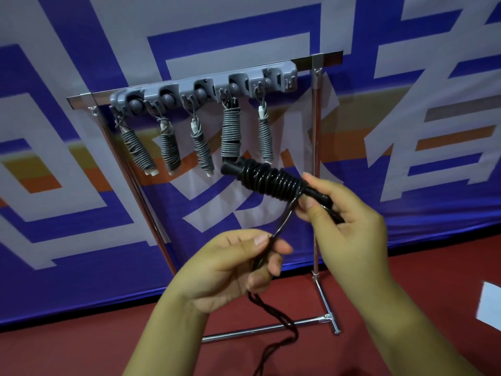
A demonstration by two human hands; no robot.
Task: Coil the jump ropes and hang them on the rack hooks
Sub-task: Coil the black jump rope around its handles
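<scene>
Red floor [81,346], blue patterned banner [54,226] behind the rack [203,85]; right hand [344,221] grips the black jump rope [268,180], left hand [238,270] pinches its tail, apparently doubled.

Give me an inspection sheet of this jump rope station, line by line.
Surface: red floor.
Job's things: five grey coiled ropes hang on the grey hook rack; black rope partly coiled, loose tail hanging.
Clutter: white sheet at right edge.
Fingers: right hand grips the black handles; left hand pinches the tail.
Cables: nothing seen.
Surroundings: blue patterned banner, metal stand.
</scene>
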